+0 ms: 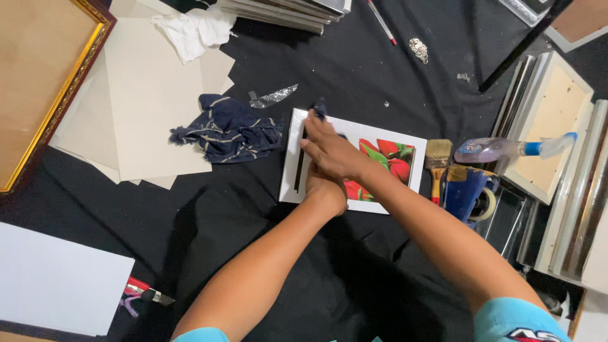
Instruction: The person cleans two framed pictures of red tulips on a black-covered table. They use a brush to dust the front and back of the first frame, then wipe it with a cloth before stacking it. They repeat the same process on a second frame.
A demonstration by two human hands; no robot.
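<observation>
Right hand [332,152] presses a dark cloth wad [318,110] onto the white-framed tulip picture [386,158], fingers clenched on it. Left hand [326,190] rests flat on the frame's near edge, fingers released. Striped navy rag [228,130] lies left on the black surface [354,63].

My right hand [329,149] is pressing a small dark cloth [318,109] against the top edge of a white-framed picture [352,161] of red flowers, and my left hand [325,192] sits on the frame just under it. There's a crumpled navy rag [228,129] just left of it, and a paintbrush [437,163] and spray bottle [506,149] on the right.
</observation>
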